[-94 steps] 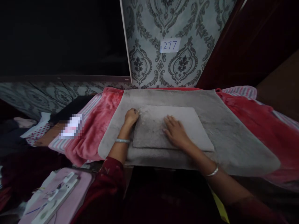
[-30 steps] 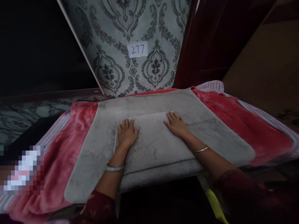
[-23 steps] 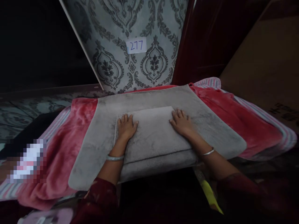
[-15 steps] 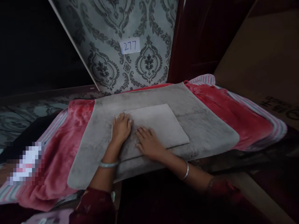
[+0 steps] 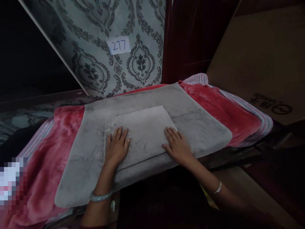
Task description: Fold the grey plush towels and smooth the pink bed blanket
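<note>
A light grey fuzzy rectangular cloth piece (image 5: 145,127) lies flat on a larger grey plush cloth (image 5: 78,156). My left hand (image 5: 117,146) rests flat on the left part of the small piece, fingers spread. On its right edge lies my right hand (image 5: 178,144), palm down with fingers apart. Neither hand grips anything. Under the large grey cloth is a red plush blanket (image 5: 45,165) with a striped edge, showing on both sides. Whether the small piece is folded or a single layer I cannot tell.
Behind the table stands a patterned wall with a paper label (image 5: 118,45) reading 277. A dark red glossy panel (image 5: 188,38) is beside it. At the right is a large cardboard box (image 5: 267,63), and a dark screen-like panel (image 5: 30,57) fills the left.
My right hand has slid rightward over the small grey piece to its right edge. My left hand stays near the left edge, slightly closer to me. The view has shifted right.
</note>
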`<state>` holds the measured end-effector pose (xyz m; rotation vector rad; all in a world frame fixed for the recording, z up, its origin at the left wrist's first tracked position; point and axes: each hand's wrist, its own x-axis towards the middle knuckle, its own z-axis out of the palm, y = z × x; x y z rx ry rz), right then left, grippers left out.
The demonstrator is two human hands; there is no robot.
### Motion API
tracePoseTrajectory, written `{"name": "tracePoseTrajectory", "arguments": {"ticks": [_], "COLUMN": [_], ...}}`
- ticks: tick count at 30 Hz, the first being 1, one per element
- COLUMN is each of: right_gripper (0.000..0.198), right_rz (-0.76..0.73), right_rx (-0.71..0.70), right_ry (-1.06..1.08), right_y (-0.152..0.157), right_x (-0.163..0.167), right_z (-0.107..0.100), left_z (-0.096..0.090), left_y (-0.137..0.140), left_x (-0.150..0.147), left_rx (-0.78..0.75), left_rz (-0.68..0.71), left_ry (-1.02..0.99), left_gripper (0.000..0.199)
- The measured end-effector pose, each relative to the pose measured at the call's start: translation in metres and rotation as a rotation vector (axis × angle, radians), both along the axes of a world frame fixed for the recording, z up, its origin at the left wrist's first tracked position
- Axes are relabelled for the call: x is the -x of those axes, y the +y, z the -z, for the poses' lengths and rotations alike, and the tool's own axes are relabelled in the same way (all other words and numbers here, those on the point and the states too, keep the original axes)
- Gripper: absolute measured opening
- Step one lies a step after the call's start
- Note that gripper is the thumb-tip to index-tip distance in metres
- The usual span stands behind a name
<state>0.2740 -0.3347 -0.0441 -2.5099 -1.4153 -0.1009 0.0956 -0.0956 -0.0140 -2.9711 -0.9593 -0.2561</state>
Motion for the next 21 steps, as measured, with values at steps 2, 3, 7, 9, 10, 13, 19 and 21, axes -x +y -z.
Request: {"name": "tracePoseTrajectory", "arguments": {"ticks": [2, 3, 7, 9, 10, 13, 19, 21], "right_gripper": [0.064, 0.063, 0.060, 0.060, 0.060, 0.057, 0.057, 0.057], "right_rz": [0.071, 0.098, 0.170, 0.137, 0.097, -0.029, 0.007, 0.018], "right_rx": [-0.042, -0.062, -0.162, -0.229, -0.255, -0.263, -0.126, -0.116], "right_ry": [-0.007, -0.006, -0.012, -0.031, -0.040, -0.052, -0.116, -0.144], "right_y": [-0.019, -0.026, -0.035, -0.029, -0.023, -0.005, 0.015, 0.014], "right_x": [-0.013, -0.018, -0.029, -0.029, -0.028, -0.021, -0.009, -0.007], "right_z": [0.009, 0.013, 0.019, 0.016, 0.014, 0.008, 0.013, 0.016], "left_z": [-0.001, -0.002, -0.005, -0.007, -0.008, -0.013, -0.020, -0.020], "left_y": [0.000, -0.001, -0.004, -0.008, -0.011, -0.022, -0.043, -0.051], "left_x": [0.000, 0.000, 0.000, -0.001, -0.002, -0.007, -0.013, -0.015], "left_rx": [0.003, 0.000, -0.020, -0.017, -0.014, 0.002, 0.081, 0.098], "left_rz": [-0.003, -0.004, -0.012, -0.026, -0.049, -0.169, -0.217, -0.187], "left_ry": [0.018, 0.024, 0.027, 0.034, 0.039, 0.068, 0.141, 0.138], "left_gripper": [0.058, 0.058, 0.057, 0.058, 0.059, 0.067, 0.076, 0.077]}}
